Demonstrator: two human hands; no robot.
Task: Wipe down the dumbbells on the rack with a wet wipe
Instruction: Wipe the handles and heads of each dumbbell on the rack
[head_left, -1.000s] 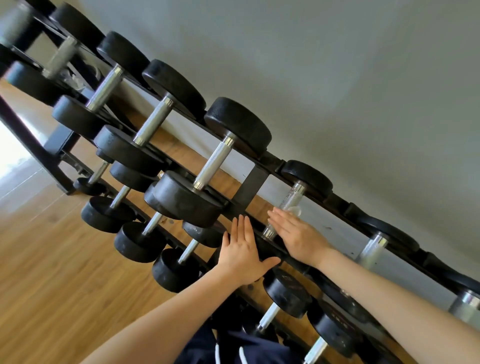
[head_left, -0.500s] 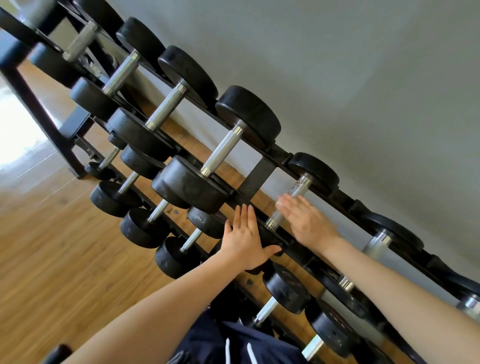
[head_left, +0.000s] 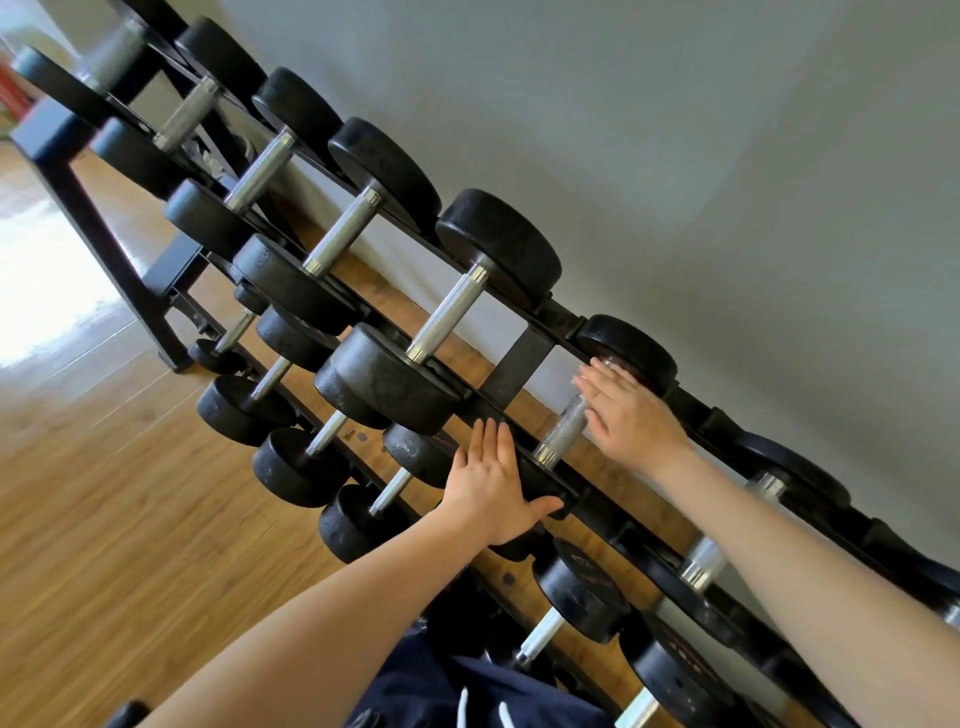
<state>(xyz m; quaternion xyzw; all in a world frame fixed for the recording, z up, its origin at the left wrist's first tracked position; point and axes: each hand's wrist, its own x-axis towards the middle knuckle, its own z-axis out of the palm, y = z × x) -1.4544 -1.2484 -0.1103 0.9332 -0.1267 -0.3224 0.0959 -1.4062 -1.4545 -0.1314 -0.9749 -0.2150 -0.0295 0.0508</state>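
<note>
Both hands lie flat with straight fingers on one black rubber-headed dumbbell with a knurled chrome handle (head_left: 563, 431) on the upper tier of the black steel two-tier rack (head_left: 524, 366). Of the 2, the left hand (head_left: 493, 486) presses palm-down on the near head of that dumbbell, fingers together and pointing up toward the wall, thumb spread out to the right along the front rail. Further back, the right hand (head_left: 631, 415) rests over the far end of the chrome handle, where it meets the far head (head_left: 631, 345), its fingers extended and close together, pointing left. No wet wipe can be made out; whether one lies under the right palm cannot be told. To the left on the same tier sit larger black round dumbbells with chrome handles (head_left: 452, 317), in a row running up toward the top left corner. Smaller black dumbbells (head_left: 311, 457) fill the lower tier beneath, just left of the left forearm. More dumbbells (head_left: 701, 569) continue to the right, partly hidden behind the right forearm. Behind the rack stands a plain grey wall (head_left: 727, 156), and a brown wood-plank floor (head_left: 104, 519) spreads below and to the left. Dark navy clothing with white drawstrings (head_left: 467, 696) shows at the bottom edge between the arms.
</note>
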